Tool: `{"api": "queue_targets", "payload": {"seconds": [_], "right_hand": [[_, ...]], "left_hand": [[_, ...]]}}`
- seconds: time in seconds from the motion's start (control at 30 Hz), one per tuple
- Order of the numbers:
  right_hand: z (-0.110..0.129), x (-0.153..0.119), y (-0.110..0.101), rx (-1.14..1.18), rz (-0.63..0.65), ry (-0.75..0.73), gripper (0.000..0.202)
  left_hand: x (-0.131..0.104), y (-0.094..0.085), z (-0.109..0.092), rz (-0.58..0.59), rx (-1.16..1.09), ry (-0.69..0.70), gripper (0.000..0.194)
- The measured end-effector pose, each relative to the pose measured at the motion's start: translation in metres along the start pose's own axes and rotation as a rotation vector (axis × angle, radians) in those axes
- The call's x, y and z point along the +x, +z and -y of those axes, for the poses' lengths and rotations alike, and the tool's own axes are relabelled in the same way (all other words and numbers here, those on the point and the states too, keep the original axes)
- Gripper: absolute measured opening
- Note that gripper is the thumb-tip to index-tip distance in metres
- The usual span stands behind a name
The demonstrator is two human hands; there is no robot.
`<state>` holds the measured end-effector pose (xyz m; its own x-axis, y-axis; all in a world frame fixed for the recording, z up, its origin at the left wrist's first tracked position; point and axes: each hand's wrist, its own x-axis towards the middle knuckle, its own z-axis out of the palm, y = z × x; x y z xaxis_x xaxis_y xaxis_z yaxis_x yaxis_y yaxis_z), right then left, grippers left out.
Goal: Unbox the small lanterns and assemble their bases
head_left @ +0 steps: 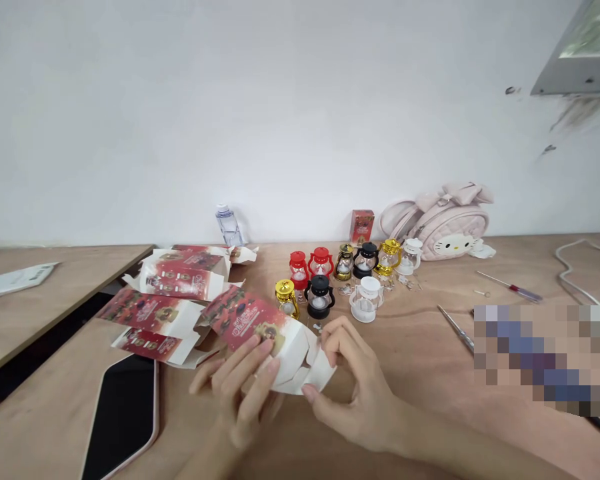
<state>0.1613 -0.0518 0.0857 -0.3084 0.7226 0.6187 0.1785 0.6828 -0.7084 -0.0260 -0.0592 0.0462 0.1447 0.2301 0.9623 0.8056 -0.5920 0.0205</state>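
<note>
A red and white printed cardboard box [245, 320] is tilted between my hands, its white end flaps standing out toward the right. My left hand [245, 390] is closed around the box's lower side, fingers across the printed face. With thumb and fingertips, my right hand [357, 387] pinches the white flaps at the open end. Just behind stand several miniature lanterns: a gold one [286, 298], a black one [320, 298] and a white one [367, 300] in front, a red one [321, 261] among those farther back. More flattened boxes [180, 275] lie to the left.
A phone [123, 413] lies at front left. Against the wall are a water bottle [229, 225], a small upright red box [362, 227] and a pink bag [450, 230]. On the right lie a screwdriver [513, 288], a soldering-iron-like tool [456, 327] and a white cable [563, 267].
</note>
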Motion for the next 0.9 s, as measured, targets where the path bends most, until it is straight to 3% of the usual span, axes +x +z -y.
{"api": "queue_targets", "payload": {"seconds": [0.07, 0.17, 0.27, 0.37, 0.43, 0.5, 0.6, 0.7, 0.83, 0.9], "right_hand": [[0.002, -0.002, 0.002, 0.018, 0.015, -0.044, 0.017], [0.005, -0.003, 0.002, 0.029, 0.099, 0.012, 0.026], [0.005, -0.002, 0.002, 0.173, 0.173, 0.209, 0.028], [0.002, -0.001, 0.004, 0.533, 0.212, 0.431, 0.023], [0.000, 0.000, 0.006, 0.740, 0.194, 0.555, 0.026], [-0.003, -0.002, 0.009, 0.806, 0.143, 0.611, 0.029], [-0.006, -0.007, 0.013, 0.712, 0.046, 0.507, 0.032], [-0.006, -0.014, 0.014, 0.588, 0.019, 0.280, 0.029], [-0.007, -0.022, 0.012, 0.398, 0.024, -0.006, 0.031], [-0.010, -0.028, 0.010, 0.225, 0.032, -0.104, 0.027]], "left_hand": [[0.006, -0.001, 0.004, -0.055, 0.089, 0.075, 0.038], [0.006, -0.006, 0.010, -0.022, 0.179, 0.106, 0.032], [-0.001, -0.009, 0.015, 0.063, 0.200, 0.214, 0.023], [-0.007, -0.007, 0.018, 0.046, 0.146, 0.293, 0.018], [-0.009, -0.003, 0.019, 0.035, 0.087, 0.277, 0.018], [-0.009, 0.001, 0.019, 0.025, 0.030, 0.214, 0.019], [-0.012, 0.003, 0.020, -0.002, 0.003, 0.133, 0.026], [-0.017, 0.003, 0.019, -0.058, 0.075, 0.132, 0.033], [-0.028, 0.005, 0.022, -0.263, 0.083, 0.179, 0.027], [-0.036, 0.002, 0.031, -0.242, 0.016, 0.031, 0.020]]}}
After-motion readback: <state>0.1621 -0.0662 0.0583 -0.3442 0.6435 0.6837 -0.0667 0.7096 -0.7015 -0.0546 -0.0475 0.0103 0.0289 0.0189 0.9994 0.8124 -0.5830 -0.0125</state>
